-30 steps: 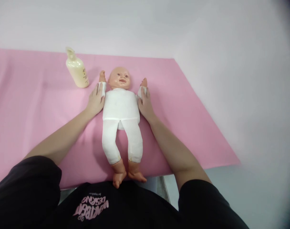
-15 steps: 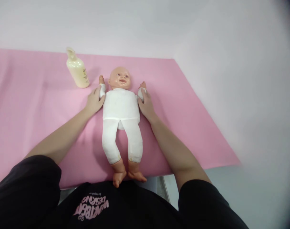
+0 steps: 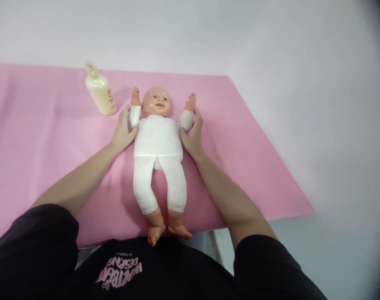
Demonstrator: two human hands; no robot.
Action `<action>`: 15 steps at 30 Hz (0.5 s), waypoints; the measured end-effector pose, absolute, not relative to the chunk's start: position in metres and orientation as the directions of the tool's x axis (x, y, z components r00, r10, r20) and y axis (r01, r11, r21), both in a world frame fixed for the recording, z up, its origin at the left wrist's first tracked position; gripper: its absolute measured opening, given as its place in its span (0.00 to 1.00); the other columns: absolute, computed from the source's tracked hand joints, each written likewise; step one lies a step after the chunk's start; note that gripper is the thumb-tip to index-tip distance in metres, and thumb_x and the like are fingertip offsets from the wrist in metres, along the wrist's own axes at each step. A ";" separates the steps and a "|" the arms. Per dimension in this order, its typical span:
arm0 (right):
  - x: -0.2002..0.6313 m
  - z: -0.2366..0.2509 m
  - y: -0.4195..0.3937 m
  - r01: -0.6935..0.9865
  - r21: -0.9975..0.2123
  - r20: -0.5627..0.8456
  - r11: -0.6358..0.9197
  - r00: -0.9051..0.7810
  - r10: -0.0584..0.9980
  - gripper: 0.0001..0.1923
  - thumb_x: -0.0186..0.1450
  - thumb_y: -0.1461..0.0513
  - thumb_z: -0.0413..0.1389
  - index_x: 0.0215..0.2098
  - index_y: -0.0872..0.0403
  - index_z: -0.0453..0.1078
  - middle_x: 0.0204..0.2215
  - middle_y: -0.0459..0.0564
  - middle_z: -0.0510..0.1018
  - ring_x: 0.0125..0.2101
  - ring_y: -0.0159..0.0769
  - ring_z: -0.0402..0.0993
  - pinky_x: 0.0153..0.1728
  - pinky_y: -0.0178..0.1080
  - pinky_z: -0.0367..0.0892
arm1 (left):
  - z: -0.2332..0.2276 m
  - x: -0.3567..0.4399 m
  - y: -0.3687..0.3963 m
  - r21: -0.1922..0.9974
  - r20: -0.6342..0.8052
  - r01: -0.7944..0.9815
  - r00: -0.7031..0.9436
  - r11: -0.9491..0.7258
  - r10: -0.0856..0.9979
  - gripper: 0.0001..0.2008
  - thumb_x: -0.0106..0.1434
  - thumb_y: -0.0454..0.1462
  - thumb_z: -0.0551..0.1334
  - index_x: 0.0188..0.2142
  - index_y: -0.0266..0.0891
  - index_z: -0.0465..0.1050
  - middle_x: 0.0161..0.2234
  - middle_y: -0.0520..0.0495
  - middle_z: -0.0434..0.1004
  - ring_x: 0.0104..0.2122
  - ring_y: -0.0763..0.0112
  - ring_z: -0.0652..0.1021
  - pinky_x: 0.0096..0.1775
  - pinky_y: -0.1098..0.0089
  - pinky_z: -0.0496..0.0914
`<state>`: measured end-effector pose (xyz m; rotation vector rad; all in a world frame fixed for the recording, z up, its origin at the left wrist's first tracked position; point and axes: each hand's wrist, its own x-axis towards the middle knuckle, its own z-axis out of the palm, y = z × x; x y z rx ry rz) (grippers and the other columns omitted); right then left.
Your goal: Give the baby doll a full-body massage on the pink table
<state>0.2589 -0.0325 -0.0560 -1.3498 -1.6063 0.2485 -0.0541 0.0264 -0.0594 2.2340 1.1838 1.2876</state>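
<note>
A baby doll [image 3: 158, 137] with a bare plastic head, hands and feet and a white cloth body lies face up, its feet towards me and past the table's near edge. Both its arms are bent upward beside the head. My left hand [image 3: 123, 132] is curled around the doll's arm on the left, thumb near the shoulder and fingers along the outer side. On the opposite side, my right hand [image 3: 193, 135] grips the other arm the same way, its fingers partly hidden behind the white sleeve.
A pump bottle [image 3: 101, 93] of pale yellow liquid stands to the left of the doll's head. Pink cloth [image 3: 240, 166] covers the table, whose right edge slants towards me. A pale wall [image 3: 177, 33] rises behind.
The doll's arms have swung up, so their plastic hands sit higher beside the head. My fingers have shifted from over the sleeves to their outer sides. The bottle stays put.
</note>
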 end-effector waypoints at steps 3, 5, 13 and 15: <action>0.257 -0.055 -0.032 0.666 -0.651 0.553 0.364 0.087 0.829 0.44 0.75 0.45 0.47 0.78 0.43 0.28 0.76 0.56 0.46 0.76 0.54 0.47 0.72 0.65 0.57 | -0.061 -0.054 0.028 0.594 0.590 0.496 0.267 -0.633 0.762 0.45 0.66 0.61 0.63 0.73 0.43 0.49 0.71 0.30 0.58 0.72 0.44 0.63 0.71 0.44 0.58; 0.257 -0.058 -0.031 0.697 -0.622 0.559 0.356 0.077 0.826 0.44 0.75 0.45 0.46 0.78 0.43 0.26 0.76 0.57 0.46 0.76 0.52 0.49 0.71 0.63 0.60 | -0.061 -0.055 0.028 0.588 0.597 0.490 0.273 -0.643 0.754 0.46 0.66 0.62 0.62 0.73 0.43 0.48 0.71 0.30 0.58 0.71 0.44 0.63 0.71 0.44 0.59; 0.257 -0.058 -0.032 0.582 -0.720 0.526 0.378 0.103 0.844 0.41 0.72 0.48 0.52 0.76 0.45 0.38 0.73 0.59 0.56 0.72 0.52 0.58 0.71 0.61 0.60 | -0.056 -0.055 0.025 0.573 0.602 0.503 0.278 -0.647 0.749 0.44 0.66 0.62 0.61 0.71 0.44 0.51 0.69 0.32 0.61 0.69 0.45 0.66 0.70 0.44 0.62; 0.257 -0.057 -0.032 0.587 -0.706 0.544 0.396 0.092 0.834 0.37 0.72 0.49 0.52 0.74 0.46 0.46 0.70 0.60 0.61 0.70 0.51 0.61 0.71 0.60 0.61 | -0.055 -0.055 0.026 0.565 0.607 0.500 0.286 -0.656 0.741 0.42 0.67 0.62 0.61 0.70 0.44 0.53 0.68 0.32 0.63 0.70 0.45 0.65 0.70 0.44 0.60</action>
